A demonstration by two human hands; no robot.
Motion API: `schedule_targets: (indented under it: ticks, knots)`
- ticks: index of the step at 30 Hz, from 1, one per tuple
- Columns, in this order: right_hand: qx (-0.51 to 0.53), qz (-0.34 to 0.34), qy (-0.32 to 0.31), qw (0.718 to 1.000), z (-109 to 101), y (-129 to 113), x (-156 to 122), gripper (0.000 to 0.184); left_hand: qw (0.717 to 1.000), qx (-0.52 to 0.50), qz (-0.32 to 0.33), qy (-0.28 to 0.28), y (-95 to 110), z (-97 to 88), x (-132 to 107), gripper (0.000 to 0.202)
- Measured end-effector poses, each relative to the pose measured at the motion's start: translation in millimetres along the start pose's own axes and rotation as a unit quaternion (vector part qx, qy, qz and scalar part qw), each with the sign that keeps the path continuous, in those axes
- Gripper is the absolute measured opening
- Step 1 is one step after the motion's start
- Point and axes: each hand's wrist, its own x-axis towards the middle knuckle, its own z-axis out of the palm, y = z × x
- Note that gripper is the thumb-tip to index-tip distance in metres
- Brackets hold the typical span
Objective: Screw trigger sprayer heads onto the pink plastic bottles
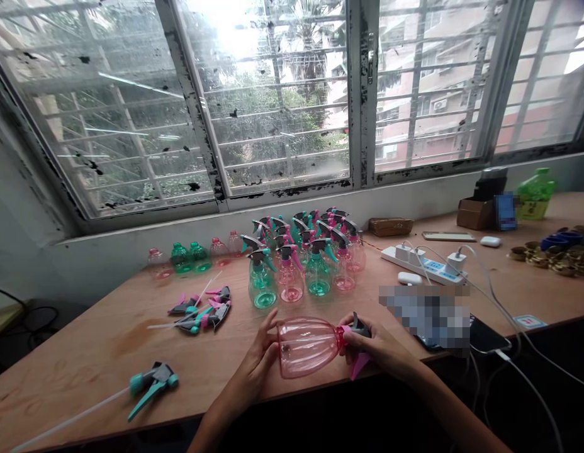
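Observation:
A clear pink spray bottle (pixel 307 347) lies sideways in the air between my two hands, over the table's front edge. My left hand (pixel 261 355) is closed around its base end. At the neck, my right hand (pixel 374 346) grips the pink and grey trigger sprayer head (pixel 359 327), which sits on the bottle's mouth. Behind my hands stand several green and pink bottles with sprayer heads on, such as a green spray bottle (pixel 262 286) in the front row. Loose trigger sprayers (pixel 202 314) lie in a pile to the left. A teal and grey sprayer (pixel 155 384) with a long tube lies nearer.
Bottles without heads, including a green one (pixel 181 259), line the wall at the back left. On the right are a white power strip (pixel 424 265) with cables, a phone (pixel 490 335), a cardboard box (pixel 474 212) and gold-coloured rings (pixel 559 258). The wooden tabletop (pixel 84 346) ends close to me.

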Motion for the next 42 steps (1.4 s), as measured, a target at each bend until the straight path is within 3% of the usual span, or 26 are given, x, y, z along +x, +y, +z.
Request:
schedule_targets:
  ticks: [2, 9, 15, 20, 31, 37, 42]
  knots:
    - [-0.003, 0.001, 0.001, 1.0, 0, 0, 0, 0.038, 1.0, 0.002, 0.007, 0.01, -2, 0.0, 0, 0.07]
    - [-0.008, 0.009, 0.005, 1.0, 1, -1, -1, 0.04, 0.999, 0.014, -0.007, -0.032, 7, 0.9, -2, 0.051]
    - [0.0, 0.003, 0.001, 1.0, 1, -1, -1, 0.039, 0.999, 0.018, -0.014, -0.04, 6, 1.1, -3, 0.051]
    - [0.003, 0.004, 0.005, 1.0, 0, 1, 0, 0.039, 0.999, -0.024, -0.006, -0.026, -2, -1.6, -2, 0.066]
    - [0.009, 0.0, 0.015, 1.0, -1, 5, 1, 0.04, 0.996, 0.052, 0.007, -0.079, -1, -3.4, -1, 0.052]
    - [0.001, 0.001, 0.022, 1.0, -3, 6, 2, 0.041, 0.999, -0.022, 0.003, -0.048, -4, -1.2, -1, 0.074]
    - [-0.002, -0.001, 0.022, 1.0, -2, 5, 1, 0.04, 0.997, 0.029, 0.005, -0.073, 1, -3.5, -1, 0.054]
